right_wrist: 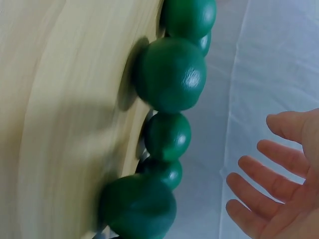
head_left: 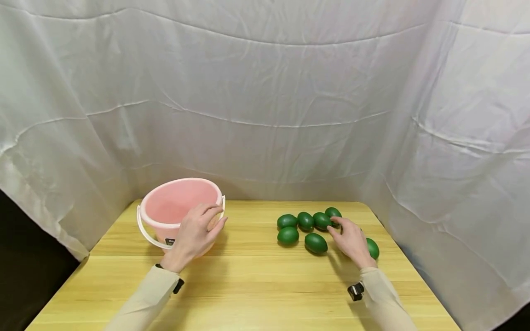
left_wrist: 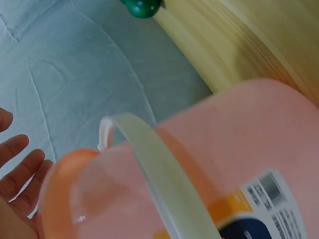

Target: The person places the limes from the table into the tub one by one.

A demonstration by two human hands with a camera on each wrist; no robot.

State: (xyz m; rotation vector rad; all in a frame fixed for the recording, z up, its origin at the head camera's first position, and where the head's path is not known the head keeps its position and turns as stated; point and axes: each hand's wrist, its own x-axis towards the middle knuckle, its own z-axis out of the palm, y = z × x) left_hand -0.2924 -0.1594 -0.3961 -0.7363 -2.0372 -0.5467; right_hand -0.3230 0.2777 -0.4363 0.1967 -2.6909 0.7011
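Observation:
In the head view a pink bucket (head_left: 180, 202) with a white handle (head_left: 150, 236) stands at the table's left. My left hand (head_left: 196, 234) is at its near right side, fingers apart and holding nothing. The left wrist view shows the fingers (left_wrist: 27, 172) beside the bucket's rim, the handle hanging across the wall. Several smooth, dark green, egg-shaped fruits lie at right, among them a near one (head_left: 316, 243) and a left one (head_left: 287, 236). Above the right end of the group is my right hand (head_left: 351, 241), fingers spread; in the right wrist view it is apart from the fruits (right_wrist: 171, 74).
The wooden table (head_left: 256, 280) carries the bucket and the fruits. One green fruit (head_left: 372, 248) lies to the right of my right wrist. Pale grey cloth (head_left: 265, 115) hangs behind the table and along both sides.

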